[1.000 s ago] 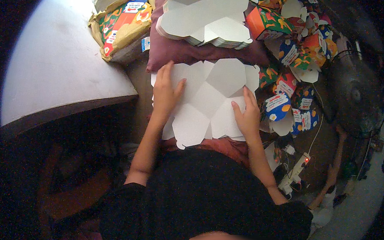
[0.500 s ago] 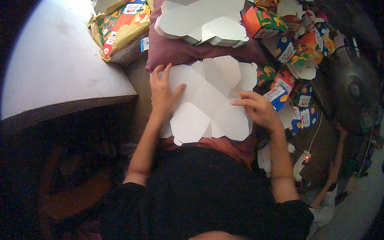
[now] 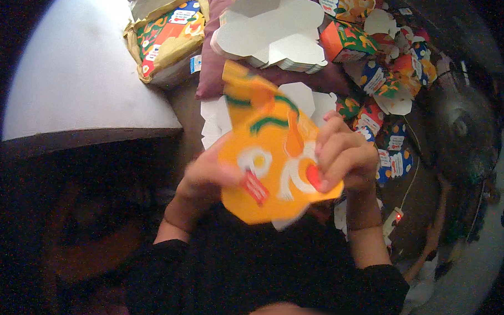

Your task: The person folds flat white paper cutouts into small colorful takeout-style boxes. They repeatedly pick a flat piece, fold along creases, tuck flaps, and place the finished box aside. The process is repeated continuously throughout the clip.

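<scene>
Fingers grip printed yellow cardboard — angular, many-sided (its surface blurred).

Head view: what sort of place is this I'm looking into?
Probably a room in a home, used as a makeshift workspace: a stack of flat carton blanks lies on a purple cushion, with a power strip and colourful printed cartons at the right.

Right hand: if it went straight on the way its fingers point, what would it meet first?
The orange cardboard, which its fingers touch at the edge; farther across, perhaps the left hand, though depth is unclear.
</scene>
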Demonstrator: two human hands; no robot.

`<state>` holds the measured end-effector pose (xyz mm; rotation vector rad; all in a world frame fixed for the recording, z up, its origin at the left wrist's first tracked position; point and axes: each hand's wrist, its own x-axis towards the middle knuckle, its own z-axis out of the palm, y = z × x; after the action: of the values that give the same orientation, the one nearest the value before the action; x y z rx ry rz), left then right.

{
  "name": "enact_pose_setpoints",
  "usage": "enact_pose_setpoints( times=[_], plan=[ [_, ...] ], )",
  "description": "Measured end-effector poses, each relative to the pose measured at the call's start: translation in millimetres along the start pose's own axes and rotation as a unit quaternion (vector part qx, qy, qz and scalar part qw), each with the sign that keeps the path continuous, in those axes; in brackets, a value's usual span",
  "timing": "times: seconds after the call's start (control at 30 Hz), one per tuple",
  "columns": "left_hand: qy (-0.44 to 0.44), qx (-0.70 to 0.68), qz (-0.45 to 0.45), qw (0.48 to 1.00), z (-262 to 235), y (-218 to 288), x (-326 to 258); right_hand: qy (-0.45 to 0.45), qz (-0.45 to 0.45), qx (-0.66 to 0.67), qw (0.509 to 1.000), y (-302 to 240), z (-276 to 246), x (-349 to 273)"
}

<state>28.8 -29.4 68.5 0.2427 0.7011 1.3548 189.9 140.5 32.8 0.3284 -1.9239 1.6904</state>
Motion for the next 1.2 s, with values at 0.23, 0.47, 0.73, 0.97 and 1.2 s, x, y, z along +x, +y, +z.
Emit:
enact_pose_setpoints(
  times=[0.23, 0.47, 0.73, 0.97, 1.2],
  plan=[
    [0.1, 0.182, -0.003, 0.978, 25.8, 3.9, -15.8, 0.149, 0.137, -0.144, 0.969, -31.3, 22.3, 7.9],
    [0.222, 0.168, 0.001, 0.961, 29.2, -13.9, -9.2, 0.231, 0.116, -0.123, 0.958, -33.9, 31.4, 5.1],
    [0.187, 0.146, 0.039, 0.971, 13.8, -23.0, -1.7, 0.268, 0.171, -0.126, 0.94, -32.1, 42.2, -9.9],
    [0.09, 0.085, 0.086, 0.988, 8.5, -21.3, -3.0, 0.212, 0.171, -0.07, 0.96, -17.9, 38.7, -21.4],
    [0.034, 0.181, 0.041, 0.982, 8.0, -21.9, 1.8, 0.303, 0.238, 0.234, 0.893, -11.3, 49.8, -36.7]
  ],
)
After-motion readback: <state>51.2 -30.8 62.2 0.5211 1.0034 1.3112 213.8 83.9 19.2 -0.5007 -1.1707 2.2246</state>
